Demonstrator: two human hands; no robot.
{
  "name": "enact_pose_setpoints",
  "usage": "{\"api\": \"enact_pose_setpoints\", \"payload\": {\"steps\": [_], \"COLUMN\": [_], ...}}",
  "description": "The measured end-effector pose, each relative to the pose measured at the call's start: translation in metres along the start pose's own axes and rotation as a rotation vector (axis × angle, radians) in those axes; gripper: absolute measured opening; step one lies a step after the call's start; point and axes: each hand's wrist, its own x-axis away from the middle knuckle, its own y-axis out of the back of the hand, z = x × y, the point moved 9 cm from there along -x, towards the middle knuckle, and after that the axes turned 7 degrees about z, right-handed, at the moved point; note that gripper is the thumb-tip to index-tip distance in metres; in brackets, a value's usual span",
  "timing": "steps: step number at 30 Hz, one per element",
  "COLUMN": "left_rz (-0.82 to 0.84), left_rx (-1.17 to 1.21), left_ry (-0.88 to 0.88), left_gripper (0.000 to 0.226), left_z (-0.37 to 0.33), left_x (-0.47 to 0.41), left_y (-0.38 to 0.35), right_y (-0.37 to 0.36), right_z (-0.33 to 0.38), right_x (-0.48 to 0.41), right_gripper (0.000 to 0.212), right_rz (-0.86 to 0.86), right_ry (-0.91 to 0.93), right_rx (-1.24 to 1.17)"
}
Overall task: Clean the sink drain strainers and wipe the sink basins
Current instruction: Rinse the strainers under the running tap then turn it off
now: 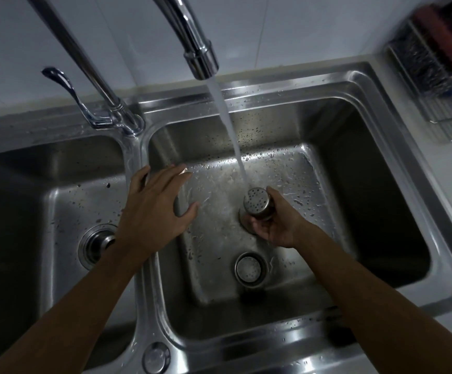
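Observation:
My right hand [276, 225] grips a perforated steel drain strainer [258, 203], bottom up, under the running water stream [233, 136] over the right basin [287, 168]. My left hand [154, 206] hovers with fingers spread above the divider between the basins and holds nothing. The right basin's open drain hole [250, 269] lies below my right wrist. In the left basin [65, 206] a second strainer [99, 244] sits in its drain, partly hidden by my left wrist.
The chrome faucet spout [197, 52] arches over the right basin, with its lever handle [65, 87] at the back left. A wire rack [435, 85] with a red item stands on the counter at the far right. A round cap [156, 357] sits on the front rim.

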Motion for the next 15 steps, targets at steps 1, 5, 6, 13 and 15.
{"api": "enact_pose_setpoints", "payload": {"steps": [1, 5, 6, 13, 15], "left_rz": [0.004, 0.016, 0.022, 0.02, 0.031], "left_rx": [0.005, 0.007, 0.009, 0.007, 0.012], "left_ry": [0.005, 0.019, 0.02, 0.023, 0.027], "left_gripper": [0.062, 0.061, 0.061, 0.06, 0.06], "left_z": [0.0, 0.001, 0.001, 0.001, 0.002], "left_x": [0.0, 0.0, 0.0, -0.001, -0.001], "left_y": [0.0, 0.0, 0.0, 0.001, -0.001], "right_y": [0.001, -0.007, -0.01, -0.034, -0.047], "right_z": [0.005, 0.016, 0.017, 0.043, 0.042], "right_x": [0.001, 0.005, 0.004, 0.012, 0.019], "right_gripper": [0.074, 0.069, 0.063, 0.079, 0.085], "right_rz": [-0.003, 0.079, 0.097, -0.192, -0.234], "right_ry": [0.027, 0.095, 0.114, 0.703, 0.854], "right_rx": [-0.008, -0.142, -0.143, 1.69, 1.932]}}
